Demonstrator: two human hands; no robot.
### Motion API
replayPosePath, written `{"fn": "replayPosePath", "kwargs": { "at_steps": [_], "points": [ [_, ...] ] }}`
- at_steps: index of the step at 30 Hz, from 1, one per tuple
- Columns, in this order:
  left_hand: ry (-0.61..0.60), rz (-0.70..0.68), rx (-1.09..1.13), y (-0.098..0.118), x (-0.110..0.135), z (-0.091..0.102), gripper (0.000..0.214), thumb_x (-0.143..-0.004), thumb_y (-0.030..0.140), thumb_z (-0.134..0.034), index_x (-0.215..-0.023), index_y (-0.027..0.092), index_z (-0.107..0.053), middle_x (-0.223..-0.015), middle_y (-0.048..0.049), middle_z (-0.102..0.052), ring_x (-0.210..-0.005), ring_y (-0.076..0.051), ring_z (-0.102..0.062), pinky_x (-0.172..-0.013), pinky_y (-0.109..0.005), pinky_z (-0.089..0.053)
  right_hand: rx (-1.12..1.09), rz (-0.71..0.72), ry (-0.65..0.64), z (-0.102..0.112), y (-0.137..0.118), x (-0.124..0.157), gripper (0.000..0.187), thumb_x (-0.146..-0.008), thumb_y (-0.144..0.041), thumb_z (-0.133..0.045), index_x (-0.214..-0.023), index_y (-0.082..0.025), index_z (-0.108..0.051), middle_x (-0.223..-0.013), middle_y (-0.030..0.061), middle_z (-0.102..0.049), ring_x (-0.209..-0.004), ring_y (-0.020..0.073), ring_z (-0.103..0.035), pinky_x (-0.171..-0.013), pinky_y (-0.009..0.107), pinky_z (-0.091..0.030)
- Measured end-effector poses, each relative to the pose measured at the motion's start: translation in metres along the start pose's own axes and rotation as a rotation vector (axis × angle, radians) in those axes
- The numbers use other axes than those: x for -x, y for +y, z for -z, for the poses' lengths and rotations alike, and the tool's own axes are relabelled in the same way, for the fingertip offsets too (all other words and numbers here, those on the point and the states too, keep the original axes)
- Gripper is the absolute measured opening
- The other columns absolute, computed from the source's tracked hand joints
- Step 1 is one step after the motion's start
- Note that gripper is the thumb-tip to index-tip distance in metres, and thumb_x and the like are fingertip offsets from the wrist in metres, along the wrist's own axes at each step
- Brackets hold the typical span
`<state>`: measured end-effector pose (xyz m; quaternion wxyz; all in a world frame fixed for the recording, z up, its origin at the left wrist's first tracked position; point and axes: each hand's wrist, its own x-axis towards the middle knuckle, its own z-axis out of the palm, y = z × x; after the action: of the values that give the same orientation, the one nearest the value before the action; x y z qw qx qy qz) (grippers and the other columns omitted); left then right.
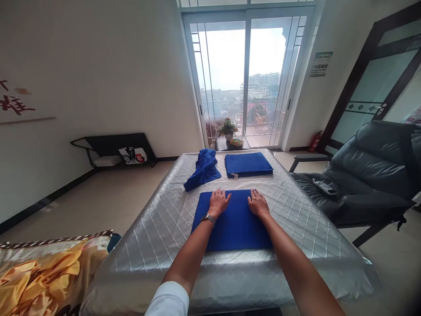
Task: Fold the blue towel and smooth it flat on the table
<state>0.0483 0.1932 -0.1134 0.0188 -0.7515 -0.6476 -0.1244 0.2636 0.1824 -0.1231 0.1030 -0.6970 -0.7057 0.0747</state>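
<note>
A blue towel (238, 228) lies flat and folded into a rectangle in front of me. My left hand (219, 202) rests flat on its far left part, fingers stretched out and pointing away. Near the far right corner, my right hand (258, 203) presses flat on the same towel, thumb a little apart. Beyond it sits a stack of folded blue towels (249, 163) with a white tag at the near edge. A crumpled blue towel (203, 170) lies to the left of that stack.
A quilted silver cover (154, 237) drapes the table. On the right stands a dark recliner (371, 171) with a remote-like device (325, 187) on its seat. Yellow cloth (42, 276) lies at lower left. A potted plant (228, 128) stands behind the table by the glass door.
</note>
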Motion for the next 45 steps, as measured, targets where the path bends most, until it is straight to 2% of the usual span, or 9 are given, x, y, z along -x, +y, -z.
{"fn": "replayPosePath", "kwargs": {
  "at_steps": [5, 8, 12, 21, 24, 29, 36, 42, 45],
  "points": [
    [0.004, -0.250, 0.205, 0.099, 0.001, -0.028, 0.062, -0.105, 0.051, -0.023, -0.148, 0.014, -0.047, -0.152, -0.0155, -0.049, -0.144, -0.025, -0.041, -0.120, -0.042, -0.031, 0.041, 0.057, 0.004, -0.004, 0.009, 0.002, 0.062, -0.099, -0.026, -0.027, -0.159, -0.009, -0.027, -0.167, 0.0069, -0.021, -0.154, 0.0180, -0.016, -0.124, 0.034, -0.011],
    [0.012, -0.264, 0.253, 0.118, 0.004, -0.035, 0.058, -0.107, 0.044, -0.021, -0.151, 0.014, -0.044, -0.153, -0.0153, -0.049, -0.144, -0.023, -0.042, -0.120, -0.043, -0.030, 0.061, 0.081, 0.004, -0.005, 0.012, 0.003, 0.063, -0.097, -0.021, -0.029, -0.159, -0.013, -0.027, -0.167, 0.0046, -0.020, -0.154, 0.0156, -0.014, -0.124, 0.031, -0.010],
    [-0.028, -0.181, 0.177, 0.091, 0.007, -0.029, 0.065, -0.105, 0.053, -0.017, -0.152, 0.018, -0.044, -0.158, -0.0110, -0.043, -0.149, -0.023, -0.033, -0.123, -0.044, -0.023, 0.053, 0.050, -0.002, -0.002, 0.007, 0.002, 0.061, -0.101, -0.029, -0.027, -0.158, -0.009, -0.028, -0.166, 0.0085, -0.022, -0.154, 0.0192, -0.016, -0.124, 0.035, -0.011],
    [-0.057, 0.147, -0.024, -0.045, 0.026, -0.007, 0.071, -0.102, 0.059, -0.016, -0.156, 0.017, -0.037, -0.163, -0.0111, -0.033, -0.152, -0.025, -0.026, -0.124, -0.046, -0.018, -0.007, 0.014, -0.009, 0.001, 0.001, 0.000, 0.065, -0.102, -0.038, -0.023, -0.159, -0.007, -0.026, -0.166, 0.0090, -0.023, -0.154, 0.0195, -0.016, -0.124, 0.036, -0.010],
    [-0.045, 0.212, -0.053, -0.076, 0.034, -0.005, 0.073, -0.102, 0.060, -0.016, -0.156, 0.013, -0.035, -0.163, -0.0134, -0.031, -0.151, -0.027, -0.027, -0.123, -0.044, -0.020, 0.007, 0.016, -0.011, -0.001, 0.002, -0.001, 0.065, -0.102, -0.038, -0.023, -0.159, -0.007, -0.026, -0.166, 0.0090, -0.023, -0.154, 0.0192, -0.016, -0.124, 0.036, -0.010],
    [-0.041, 0.233, -0.053, -0.083, 0.036, -0.007, 0.076, -0.101, 0.062, -0.018, -0.156, 0.012, -0.034, -0.164, -0.0136, -0.030, -0.151, -0.028, -0.027, -0.123, -0.042, -0.020, 0.070, 0.015, 0.020, -0.001, -0.001, -0.001, 0.065, -0.101, -0.036, -0.023, -0.157, -0.005, -0.029, -0.165, 0.0100, -0.026, -0.153, 0.0210, -0.020, -0.124, 0.038, -0.012],
    [-0.037, 0.234, -0.008, -0.080, 0.035, -0.005, 0.077, -0.100, 0.061, -0.019, -0.156, 0.010, -0.033, -0.164, -0.0146, -0.029, -0.152, -0.028, -0.025, -0.123, -0.042, -0.018, 0.205, 0.144, 0.192, 0.008, -0.011, 0.019, 0.063, -0.096, -0.024, -0.027, -0.156, -0.005, -0.034, -0.163, 0.0131, -0.030, -0.155, 0.0227, -0.013, -0.125, 0.043, 0.005],
    [-0.033, 0.244, -0.010, -0.078, 0.036, -0.005, 0.073, -0.100, 0.059, -0.019, -0.156, 0.014, -0.034, -0.164, -0.0128, -0.031, -0.152, -0.027, -0.025, -0.123, -0.043, -0.018, 0.127, 0.087, -0.020, 0.001, -0.007, 0.045, 0.066, -0.101, -0.039, -0.021, -0.158, -0.006, -0.026, -0.166, 0.0086, -0.022, -0.154, 0.0218, -0.016, -0.125, 0.042, -0.010],
    [-0.051, 0.243, -0.026, -0.077, 0.037, -0.001, 0.073, -0.101, 0.059, -0.019, -0.156, 0.014, -0.035, -0.164, -0.0131, -0.030, -0.152, -0.027, -0.025, -0.123, -0.042, -0.019, 0.087, 0.054, -0.038, -0.003, -0.004, 0.050, 0.067, -0.102, -0.042, -0.020, -0.159, -0.008, -0.023, -0.167, 0.0065, -0.020, -0.154, 0.0211, -0.016, -0.124, 0.042, -0.011]
  ]
}}
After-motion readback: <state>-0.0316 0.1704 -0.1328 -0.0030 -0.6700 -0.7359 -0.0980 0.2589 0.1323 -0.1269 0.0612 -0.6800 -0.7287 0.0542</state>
